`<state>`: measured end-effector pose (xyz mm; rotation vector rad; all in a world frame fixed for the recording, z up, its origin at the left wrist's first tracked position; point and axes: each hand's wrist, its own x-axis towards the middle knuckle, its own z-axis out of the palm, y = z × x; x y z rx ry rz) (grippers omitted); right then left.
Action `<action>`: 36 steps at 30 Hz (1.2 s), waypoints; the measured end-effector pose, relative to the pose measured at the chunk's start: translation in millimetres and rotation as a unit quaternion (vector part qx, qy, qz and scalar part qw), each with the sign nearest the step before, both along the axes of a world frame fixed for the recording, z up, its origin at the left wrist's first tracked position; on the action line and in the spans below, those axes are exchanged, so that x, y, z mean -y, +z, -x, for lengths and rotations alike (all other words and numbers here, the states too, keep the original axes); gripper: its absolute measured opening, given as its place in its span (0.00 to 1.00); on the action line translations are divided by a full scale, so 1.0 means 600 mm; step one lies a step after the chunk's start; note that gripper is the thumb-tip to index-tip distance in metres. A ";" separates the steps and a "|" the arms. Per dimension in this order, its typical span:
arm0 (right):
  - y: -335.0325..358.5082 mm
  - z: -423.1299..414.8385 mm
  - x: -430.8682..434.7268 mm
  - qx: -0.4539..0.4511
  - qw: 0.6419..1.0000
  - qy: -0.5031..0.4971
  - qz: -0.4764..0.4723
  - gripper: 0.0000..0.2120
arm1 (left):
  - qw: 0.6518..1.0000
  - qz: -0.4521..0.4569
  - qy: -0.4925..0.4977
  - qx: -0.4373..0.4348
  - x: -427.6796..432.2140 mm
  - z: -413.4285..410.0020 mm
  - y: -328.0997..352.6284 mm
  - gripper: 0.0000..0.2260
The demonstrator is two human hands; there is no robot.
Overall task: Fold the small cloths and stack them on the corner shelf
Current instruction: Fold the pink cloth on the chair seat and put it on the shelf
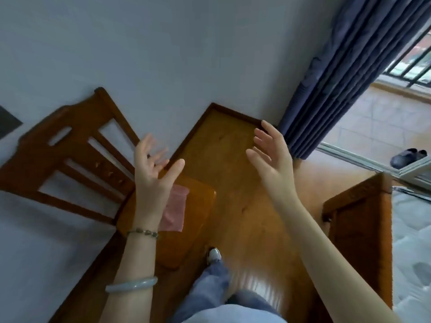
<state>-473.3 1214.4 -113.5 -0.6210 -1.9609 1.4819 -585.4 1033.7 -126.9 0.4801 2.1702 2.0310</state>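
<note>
Left grip (151,176) (spread wide) over pink cloth (175,212).

I see a brown wooden chair (81,120) against the pale wall (163,54) on my left, a shiny wood floor (233,183) under my blue jeans (210,287) and white shoe (214,255), a dark blue curtain (331,78) in the corner, dark shoes (408,157) just past it, and a white bed (410,229) on my right.
</note>
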 end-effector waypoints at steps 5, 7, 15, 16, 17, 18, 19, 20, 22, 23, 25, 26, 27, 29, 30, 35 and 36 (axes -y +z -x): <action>-0.007 0.096 -0.021 0.013 0.998 0.068 0.005 0.25 | 0.998 -0.002 0.059 0.018 0.006 0.052 -0.002 0.30; -0.016 0.126 -0.019 0.022 0.994 0.103 0.014 0.25 | 0.997 0.002 0.080 0.023 0.020 0.061 -0.009 0.29; -0.081 0.219 0.016 0.097 0.956 0.273 0.046 0.27 | 0.967 0.022 0.225 0.115 0.091 0.053 -0.088 0.31; -0.094 0.229 0.019 0.107 0.949 0.293 0.047 0.28 | 0.960 0.022 0.247 0.126 0.096 0.051 -0.101 0.31; -0.109 0.239 0.020 0.116 0.941 0.314 0.048 0.28 | 0.955 0.025 0.265 0.134 0.099 0.050 -0.115 0.31; -0.125 0.250 0.021 0.126 0.933 0.334 0.050 0.28 | 0.950 0.030 0.275 0.142 0.100 0.050 -0.129 0.31; -0.143 0.260 0.024 0.136 0.924 0.354 0.047 0.29 | 0.947 0.036 0.281 0.151 0.100 0.049 -0.143 0.31; -0.161 0.272 0.026 0.148 0.915 0.374 0.035 0.29 | 0.944 0.041 0.287 0.159 0.100 0.050 -0.160 0.31; -0.206 0.298 0.036 0.166 0.894 0.415 -0.008 0.29 | 0.938 0.057 0.297 0.169 0.104 0.054 -0.197 0.31; -0.230 0.312 0.043 0.171 0.882 0.437 -0.031 0.29 | 0.937 0.072 0.297 0.171 0.108 0.058 -0.219 0.31; -0.282 0.338 0.058 0.187 0.861 0.471 -0.052 0.27 | 0.932 0.112 0.288 0.188 0.117 0.067 -0.274 0.32; -0.307 0.350 0.065 0.188 0.852 0.485 -0.056 0.26 | 0.928 0.133 0.283 0.203 0.122 0.070 -0.304 0.33; -0.334 0.361 0.072 0.181 0.846 0.498 -0.062 0.27 | 0.923 0.152 0.276 0.219 0.126 0.074 -0.335 0.33; -0.393 0.382 0.081 0.161 0.837 0.516 -0.082 0.27 | 0.920 0.177 0.257 0.239 0.131 0.081 -0.395 0.33; -0.421 0.389 0.082 0.156 0.834 0.520 -0.094 0.27 | 0.921 0.186 0.243 0.243 0.131 0.084 -0.421 0.33; -0.586 0.424 0.090 0.157 0.822 0.525 -0.158 0.20 | 0.917 0.241 0.192 0.252 0.129 0.094 -0.589 0.28; -0.612 0.428 0.093 0.156 0.816 0.530 -0.173 0.19 | 0.914 0.267 0.184 0.244 0.127 0.096 -0.623 0.27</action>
